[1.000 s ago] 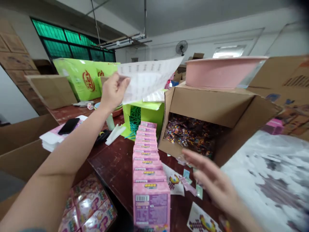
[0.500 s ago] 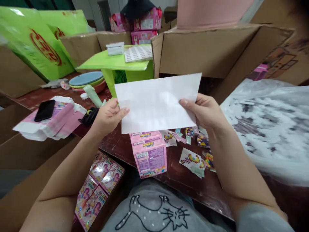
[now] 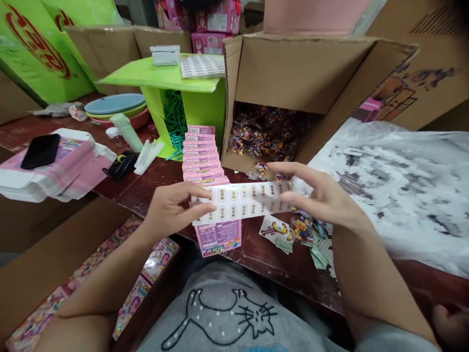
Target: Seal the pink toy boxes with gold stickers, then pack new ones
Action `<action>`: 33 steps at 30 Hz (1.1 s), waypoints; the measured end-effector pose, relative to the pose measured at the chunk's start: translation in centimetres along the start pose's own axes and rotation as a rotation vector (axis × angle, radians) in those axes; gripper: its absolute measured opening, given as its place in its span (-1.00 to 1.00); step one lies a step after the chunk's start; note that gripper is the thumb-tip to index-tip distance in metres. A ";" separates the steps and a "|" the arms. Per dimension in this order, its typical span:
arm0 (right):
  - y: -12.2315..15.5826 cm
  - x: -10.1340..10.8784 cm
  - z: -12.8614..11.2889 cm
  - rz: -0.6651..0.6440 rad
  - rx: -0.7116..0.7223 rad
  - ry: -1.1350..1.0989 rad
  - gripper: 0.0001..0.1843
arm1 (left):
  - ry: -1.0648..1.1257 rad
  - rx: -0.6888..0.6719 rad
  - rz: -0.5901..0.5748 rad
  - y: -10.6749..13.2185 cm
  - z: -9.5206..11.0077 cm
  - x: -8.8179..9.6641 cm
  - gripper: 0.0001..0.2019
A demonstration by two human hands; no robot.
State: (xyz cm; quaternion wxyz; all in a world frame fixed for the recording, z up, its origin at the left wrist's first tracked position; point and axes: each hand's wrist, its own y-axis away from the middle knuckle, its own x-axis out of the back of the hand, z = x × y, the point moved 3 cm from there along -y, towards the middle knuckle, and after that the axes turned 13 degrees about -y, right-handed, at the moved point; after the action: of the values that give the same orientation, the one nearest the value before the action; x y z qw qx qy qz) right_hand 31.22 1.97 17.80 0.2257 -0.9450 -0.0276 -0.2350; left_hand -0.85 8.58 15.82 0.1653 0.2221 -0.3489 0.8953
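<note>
A sheet of stickers [image 3: 244,205], now a narrow strip with rows of small oval labels, spans the space between my hands. My left hand [image 3: 176,208] pinches its left end between thumb and fingers. At the right end is my right hand [image 3: 315,193], its thumb over the strip and its index finger stretched out above it, apart from the thumb. Below and behind the strip, a row of pink boxes [image 3: 201,161] runs back along the table; the nearest pink box [image 3: 220,239] shows its printed purple panel.
A carton [image 3: 286,78] with bagged colourful beads stands behind my hands. Left of it is a green box [image 3: 203,107] holding teal pieces. Picture cards [image 3: 276,232] and small bags lie right. A phone [image 3: 41,150] rests on flat pink boxes. White plastic [image 3: 395,195] covers the far right.
The white sheet has been lowered and is now a narrower strip with its printed labels towards me. My right hand's fingers have spread. The view has shifted, showing more of the row of boxes.
</note>
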 end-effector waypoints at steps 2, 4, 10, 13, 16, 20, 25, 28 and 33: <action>-0.9 -1.7 -1.3 -0.161 0.075 0.236 -0.41 | -0.062 -0.098 -0.019 0.2 1.5 -1.2 -0.88; -1.6 -3.5 -1.9 -0.288 0.130 0.324 -0.60 | -0.069 -0.103 0.012 0.4 2.1 -2.2 -0.88; -1.4 -5.5 -1.9 -0.381 0.194 0.218 -0.57 | 0.184 0.218 -0.022 1.3 0.7 -3.4 -0.78; -0.4 -5.0 -0.9 -0.390 0.088 0.100 -0.49 | 0.210 0.281 -0.020 2.0 0.4 -2.9 -0.92; 0.7 -4.2 0.7 -0.358 -0.128 -0.060 -0.47 | 0.214 0.387 0.087 2.8 -0.4 -2.0 -0.94; 2.1 -4.0 1.9 -0.171 -0.249 -0.349 -0.61 | 0.255 0.479 0.148 4.1 -1.5 -1.5 -0.94; 3.4 -5.5 2.6 0.062 -0.225 -0.463 -0.61 | 0.226 0.527 0.198 5.6 -2.1 -1.7 -0.82; 3.9 -6.3 2.8 0.094 -0.232 -0.496 -0.54 | 0.190 0.558 0.222 6.0 -2.4 -1.7 -0.87; 4.4 -6.5 3.5 0.112 -0.295 -0.492 -0.40 | 0.176 0.614 0.300 6.4 -3.2 -1.7 -0.74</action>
State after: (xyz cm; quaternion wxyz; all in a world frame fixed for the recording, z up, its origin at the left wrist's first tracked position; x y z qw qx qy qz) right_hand 27.61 -0.12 10.25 0.0850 -0.9963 0.0052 0.0128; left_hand -3.23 6.06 9.29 -0.0132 0.1297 -0.0764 0.9885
